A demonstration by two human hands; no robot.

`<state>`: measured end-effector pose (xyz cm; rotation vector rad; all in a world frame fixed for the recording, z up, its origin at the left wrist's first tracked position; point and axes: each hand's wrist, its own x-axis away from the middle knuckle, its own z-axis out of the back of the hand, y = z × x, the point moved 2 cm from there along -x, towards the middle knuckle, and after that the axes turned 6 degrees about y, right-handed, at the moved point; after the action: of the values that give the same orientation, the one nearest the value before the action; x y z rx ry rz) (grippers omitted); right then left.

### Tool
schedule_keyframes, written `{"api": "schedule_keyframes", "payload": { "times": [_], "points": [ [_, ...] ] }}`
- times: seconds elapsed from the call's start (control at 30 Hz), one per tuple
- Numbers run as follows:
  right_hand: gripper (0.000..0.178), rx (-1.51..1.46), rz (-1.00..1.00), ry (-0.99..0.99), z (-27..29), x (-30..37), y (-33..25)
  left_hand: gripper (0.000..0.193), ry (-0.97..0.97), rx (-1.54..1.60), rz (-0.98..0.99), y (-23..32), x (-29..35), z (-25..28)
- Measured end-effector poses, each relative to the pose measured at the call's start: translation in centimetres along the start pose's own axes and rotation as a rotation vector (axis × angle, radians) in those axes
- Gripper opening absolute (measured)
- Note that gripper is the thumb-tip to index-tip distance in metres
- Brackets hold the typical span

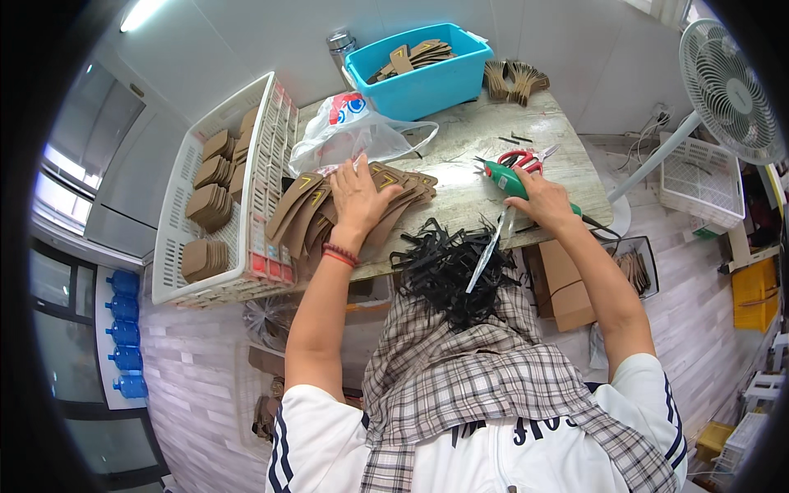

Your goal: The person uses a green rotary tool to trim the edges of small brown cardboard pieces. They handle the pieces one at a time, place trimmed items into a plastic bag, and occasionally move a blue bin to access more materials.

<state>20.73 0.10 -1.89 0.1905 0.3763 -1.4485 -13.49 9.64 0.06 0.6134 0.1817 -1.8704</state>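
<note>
So the left hand (359,197) is lying on a fanned-out pile of brown pieces (302,205) with yellow marks, at the near left of the counter (468,148), fingers extended and thumb out to the side. Right hand (542,200) has its fingers clamped around a green handheld tool (503,177), tip pointing up-left, with red-handled scissors (532,163) just beside it. There's a tangle of black strips (448,267) at the near edge, over the plaid apron (460,374), and a white crate (261,177) left of the pile.
</note>
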Motion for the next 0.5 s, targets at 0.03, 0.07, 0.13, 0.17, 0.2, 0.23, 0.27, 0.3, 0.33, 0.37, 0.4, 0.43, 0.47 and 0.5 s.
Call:
{"api": "schedule_keyframes", "payload": {
  "times": [0.03,0.07,0.13,0.17,0.2,0.23,0.27,0.3,0.33,0.37,0.4,0.43,0.47,0.5],
  "points": [
    [0.073,0.017,0.002,-0.009,-0.6,-0.5,0.2,0.102,-0.077,-0.032,0.008,1.0,0.3,0.5],
    [0.073,0.028,0.010,-0.020,-1.2,-0.9,0.0,0.111,-0.110,-0.089,0.005,1.5,1.0,0.7],
    [0.074,0.027,0.040,0.002,-2.1,-1.6,-0.4,0.126,-0.213,-0.187,-0.006,2.2,1.7,0.8],
    [0.075,0.024,0.023,-0.011,-2.3,-1.7,-0.4,0.128,-0.272,-0.227,0.012,2.8,1.7,1.1],
    [0.075,0.022,0.004,-0.024,-2.4,-1.9,-0.3,0.121,-0.281,-0.240,0.012,3.0,1.8,0.8],
    [0.076,0.021,-0.010,-0.031,-2.1,-2.3,-0.4,0.115,-0.284,-0.255,0.017,2.9,1.9,0.4],
    [0.077,0.033,-0.032,-0.052,-2.6,-2.6,-0.2,0.111,-0.297,-0.269,0.021,2.9,2.0,0.0],
    [0.077,0.032,-0.033,-0.044,-2.7,-2.7,-0.2,0.107,-0.310,-0.282,0.025,2.8,2.1,-0.5],
    [0.077,0.033,-0.034,-0.036,-2.7,-2.9,-0.3,0.103,-0.321,-0.294,0.029,2.6,2.2,-1.2],
    [0.078,0.038,-0.037,-0.029,-2.6,-3.0,-0.3,0.099,-0.281,-0.234,0.030,2.5,2.3,-1.8],
    [0.078,0.042,-0.040,-0.033,-3.0,-3.3,-0.1,0.098,-0.270,-0.239,0.019,2.4,2.1,-2.4],
    [0.078,0.043,-0.043,-0.026,-3.2,-3.4,-0.1,0.097,-0.269,-0.246,0.009,2.5,2.1,-2.7],
    [0.077,0.044,-0.045,-0.020,-3.5,-3.7,-0.2,0.096,-0.265,-0.240,-0.005,2.5,2.0,-3.1],
    [0.077,0.044,-0.046,-0.013,-3.7,-4.0,-0.3,0.095,-0.261,-0.234,-0.019,2.6,1.8,-3.5]
  ]
}}
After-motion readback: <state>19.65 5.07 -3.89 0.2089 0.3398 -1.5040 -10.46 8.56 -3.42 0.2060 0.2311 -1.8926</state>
